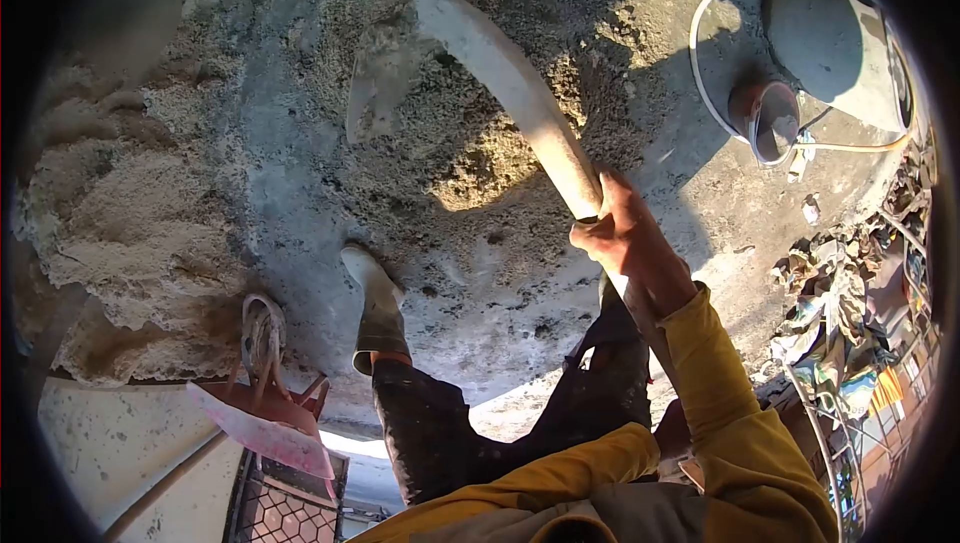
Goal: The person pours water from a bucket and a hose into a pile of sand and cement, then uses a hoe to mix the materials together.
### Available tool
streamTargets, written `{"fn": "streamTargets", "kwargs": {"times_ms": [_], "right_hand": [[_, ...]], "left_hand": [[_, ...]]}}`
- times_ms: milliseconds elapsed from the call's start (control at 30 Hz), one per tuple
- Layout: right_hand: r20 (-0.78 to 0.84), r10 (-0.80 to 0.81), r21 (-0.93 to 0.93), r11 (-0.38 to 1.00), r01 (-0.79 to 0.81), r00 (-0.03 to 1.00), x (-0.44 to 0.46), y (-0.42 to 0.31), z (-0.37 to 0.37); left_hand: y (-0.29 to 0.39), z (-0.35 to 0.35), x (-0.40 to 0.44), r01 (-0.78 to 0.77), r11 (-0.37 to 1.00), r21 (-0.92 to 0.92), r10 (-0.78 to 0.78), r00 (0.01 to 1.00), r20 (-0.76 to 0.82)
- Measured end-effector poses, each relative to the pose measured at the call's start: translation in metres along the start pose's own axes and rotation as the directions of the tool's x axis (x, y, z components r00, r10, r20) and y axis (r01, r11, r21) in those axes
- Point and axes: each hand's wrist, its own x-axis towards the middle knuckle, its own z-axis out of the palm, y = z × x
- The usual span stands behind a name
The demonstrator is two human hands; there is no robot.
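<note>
My right hand (635,243) is closed around the pale wooden handle (545,133) of a hoe. The handle runs up and to the left, away from me. At its far end the flat grey hoe blade (385,88) is over the rough, damp-looking sand or mortar mix (480,168) on the ground; whether it touches is hard to tell. My left hand (674,431) is in shadow at the rear of the handle, closed there and largely hidden by my right sleeve. My boot (378,308) stands at the near edge of the mix.
A pale heap of sand (150,213) lies on the left. Below it, an upturned-looking wheelbarrow (270,433) shows its wheel. At upper right are a bucket (775,128), a large grey rounded container (815,43) and a hose (695,43). Scrap and litter (840,293) line the right edge.
</note>
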Motion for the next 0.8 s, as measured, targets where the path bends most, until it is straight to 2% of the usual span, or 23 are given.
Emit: {"fn": "streamTargets", "kwargs": {"times_ms": [33, 67, 100, 133, 167, 200, 233, 267, 300, 333, 400, 467, 533, 600, 633, 667, 700, 733, 800], "right_hand": [[-0.002, 0.111, 0.213, 0.971, -0.108, 0.994, 0.001, -0.005, -0.018], [-0.077, 0.126, 0.301, 0.949, -0.098, 0.989, 0.01, -0.015, -0.031], [-0.135, 0.161, 0.269, 0.956, -0.12, 0.978, 0.029, -0.011, -0.046], [-0.2, 0.185, 0.291, 0.949, -0.122, 0.962, 0.052, -0.001, -0.058], [-0.184, 0.139, 0.347, 0.935, -0.068, 0.973, 0.077, 0.013, -0.07], [-0.223, 0.151, 0.446, 0.894, -0.038, 0.963, 0.103, 0.022, -0.079], [-0.231, 0.173, 0.535, 0.844, -0.023, 0.957, 0.139, 0.042, -0.086], [-0.125, 0.255, 0.667, 0.737, -0.109, 0.959, 0.172, 0.054, -0.093], [-0.086, 0.324, 0.693, 0.698, -0.178, 0.942, 0.208, 0.075, -0.098], [-0.169, 0.389, 0.694, 0.699, -0.17, 0.906, 0.215, 0.066, -0.088], [-0.149, 0.519, 0.678, 0.673, -0.295, 0.841, 0.226, 0.083, -0.064], [-0.143, 0.386, 0.899, 0.436, -0.043, 0.911, 0.182, 0.092, -0.014], [-0.185, 0.614, 0.853, 0.488, -0.185, 0.767, 0.166, 0.095, 0.033], [-0.095, 0.538, 0.939, 0.329, -0.105, 0.838, 0.132, 0.089, 0.072], [-0.086, 0.511, 0.935, 0.338, -0.108, 0.855, 0.113, 0.073, 0.085], [0.078, 0.481, 0.964, 0.188, -0.189, 0.873, 0.091, 0.063, 0.098], [-0.044, 0.574, 0.928, 0.326, -0.18, 0.818, 0.068, 0.047, 0.114], [-0.048, 0.493, 0.924, 0.353, -0.149, 0.869, 0.042, 0.048, 0.13], [-0.063, 0.501, 0.939, 0.323, -0.119, 0.863, -0.004, 0.023, 0.14]], "left_hand": [[-0.004, -0.009, 0.003, -0.126, 0.986, 0.109, 0.127, 0.992, -0.005], [-0.011, -0.027, 0.01, -0.204, 0.951, 0.231, 0.215, 0.976, -0.023], [0.013, -0.057, 0.02, 0.163, 0.956, 0.243, -0.153, 0.986, -0.063], [0.038, -0.087, 0.03, 0.506, 0.822, 0.262, -0.5, 0.861, -0.093], [0.058, -0.116, 0.039, 0.484, 0.858, 0.174, -0.443, 0.867, -0.227], [0.037, -0.152, 0.05, 0.307, 0.853, 0.422, -0.153, 0.92, -0.362], [0.057, -0.187, 0.062, 0.22, 0.738, 0.638, 0.065, 0.918, -0.391], [0.079, -0.223, 0.072, 0.281, 0.673, 0.684, 0.058, 0.902, -0.428], [0.107, -0.255, 0.08, 0.324, 0.542, 0.775, 0.066, 0.903, -0.424], [0.124, -0.28, 0.079, 0.33, 0.412, 0.849, 0.194, 0.879, -0.435], [0.175, -0.301, 0.06, 0.354, 0.308, 0.883, 0.073, 0.917, -0.393], [0.191, -0.299, 0.019, 0.444, 0.179, 0.878, -0.004, 0.893, -0.45], [0.183, -0.306, -0.035, 0.454, 0.211, 0.866, -0.023, 0.888, -0.46], [0.193, -0.295, -0.076, 0.542, 0.078, 0.837, -0.049, 0.84, -0.54], [0.188, -0.295, -0.1, 0.558, 0.142, 0.817, -0.033, 0.828, -0.56], [0.18, -0.295, -0.126, 0.571, 0.204, 0.795, -0.026, 0.815, -0.579], [0.167, -0.292, -0.153, 0.604, 0.212, 0.768, -0.076, 0.794, -0.603], [0.153, -0.288, -0.18, 0.635, 0.214, 0.742, -0.128, 0.771, -0.624], [0.12, -0.281, -0.228, 0.707, 0.182, 0.683, -0.236, 0.706, -0.668]]}}
